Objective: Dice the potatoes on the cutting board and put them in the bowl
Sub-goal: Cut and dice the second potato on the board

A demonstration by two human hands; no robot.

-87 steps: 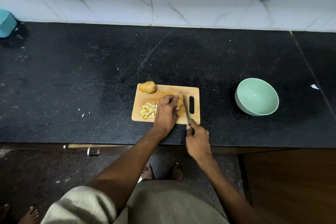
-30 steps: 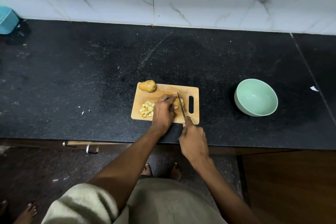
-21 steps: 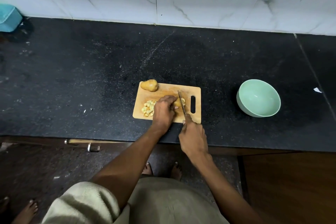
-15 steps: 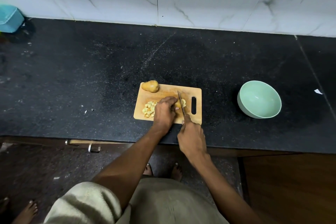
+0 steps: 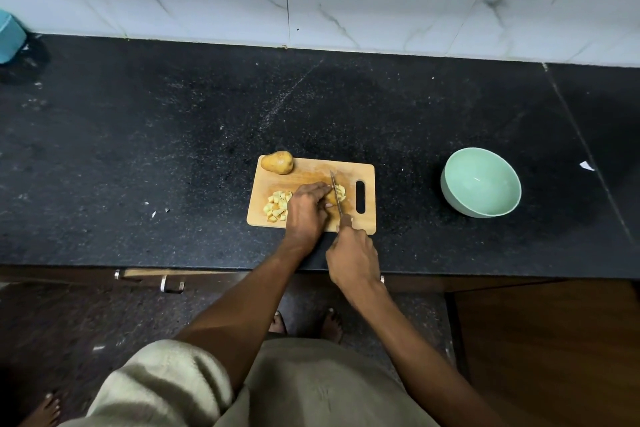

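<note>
Gripping the knife (image 5: 336,196), the right hand (image 5: 353,258) cuts potato (image 5: 340,191) pinned under the left hand's (image 5: 306,210) closed grip; dice (image 5: 277,206) lie left.

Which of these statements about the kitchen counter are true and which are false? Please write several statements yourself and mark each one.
1. The green bowl already holds diced potato. False: it is empty.
2. A whole potato sits at the far left corner of the cutting board. True.
3. The right hand holds the knife. True.
4. The pile of diced pieces lies to the right of the knife. False: it lies to the left, beside the left hand.
5. The bowl stands on the cutting board. False: it stands on the black counter, to the right of the board.
</note>
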